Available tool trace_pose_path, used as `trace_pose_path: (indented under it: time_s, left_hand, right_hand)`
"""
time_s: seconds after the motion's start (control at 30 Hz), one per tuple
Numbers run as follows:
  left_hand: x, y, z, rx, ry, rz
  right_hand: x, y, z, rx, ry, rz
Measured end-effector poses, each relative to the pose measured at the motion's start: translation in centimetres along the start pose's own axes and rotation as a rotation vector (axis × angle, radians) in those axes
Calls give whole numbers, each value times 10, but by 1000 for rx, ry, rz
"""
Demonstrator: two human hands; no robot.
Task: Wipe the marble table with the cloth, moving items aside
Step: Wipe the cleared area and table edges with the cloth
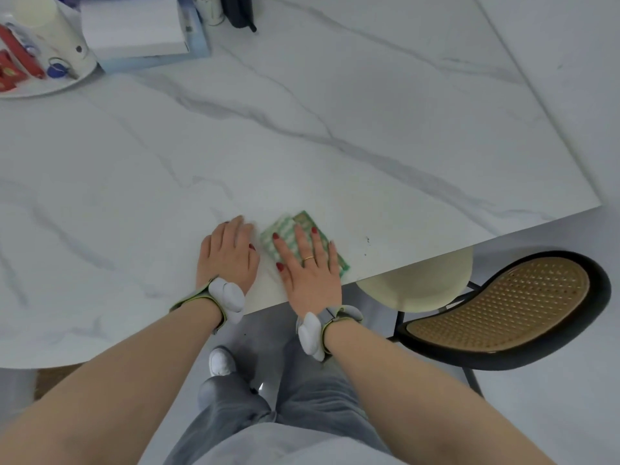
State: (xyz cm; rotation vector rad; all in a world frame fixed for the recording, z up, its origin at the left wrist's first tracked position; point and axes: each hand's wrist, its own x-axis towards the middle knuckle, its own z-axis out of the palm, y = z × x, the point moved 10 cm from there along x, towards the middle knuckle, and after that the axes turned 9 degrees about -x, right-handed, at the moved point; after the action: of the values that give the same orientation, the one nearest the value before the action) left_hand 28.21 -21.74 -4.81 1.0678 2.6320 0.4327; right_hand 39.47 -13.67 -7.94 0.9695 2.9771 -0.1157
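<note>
Right hand (307,263) flat on cloth (303,241) — chair (503,310) just beside.

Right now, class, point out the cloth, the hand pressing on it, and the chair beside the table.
cloth (286,229): head view, on the checked part left of the fingers.
right hand (307,263): head view, on the back of the hand.
chair (503,303): head view, on the woven part.
</note>
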Motion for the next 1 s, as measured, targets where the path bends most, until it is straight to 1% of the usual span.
trace_pose_path:
  time_s: [0.13, 0.2, 0.27, 0.37, 0.47, 0.53, 0.63, 0.73, 0.83, 0.87, 1.0]
  left_hand:
    - [12, 27, 3, -3, 13, 10]
    - [14, 37, 5, -1, 15, 17]
    - [15, 46, 9, 1, 12, 32]
    - [15, 63, 13, 5, 16, 38]
    - [12, 71, 15, 14, 25, 30]
    - [8, 73, 17, 32, 25, 26]
    - [3, 73, 21, 44, 8, 13]
    - [-1, 74, 21, 55, -3, 13]
    - [-1, 78, 18, 56, 8, 34]
    - [-2, 79, 17, 54, 14, 46]
    - [-4, 81, 17, 57, -2, 102]
  right_hand:
    - [13, 78, -6, -49, -18, 176]
    - [18, 114, -4, -76, -90, 214]
    - [19, 151, -1, -43, -157, 284]
    - [19, 182, -8, -29, -141, 376]
    - [16, 168, -8, -6, -161, 386]
    - [12, 136, -8, -25, -155, 294]
    - [-3, 75, -11, -11, -32, 125]
    - [-16, 41, -6, 26, -22, 26]
    - [-19, 54, -5, 8, -12, 8]
    - [-21, 66, -5, -13, -8, 36]
    - [-22, 128, -7, -72, -22, 250]
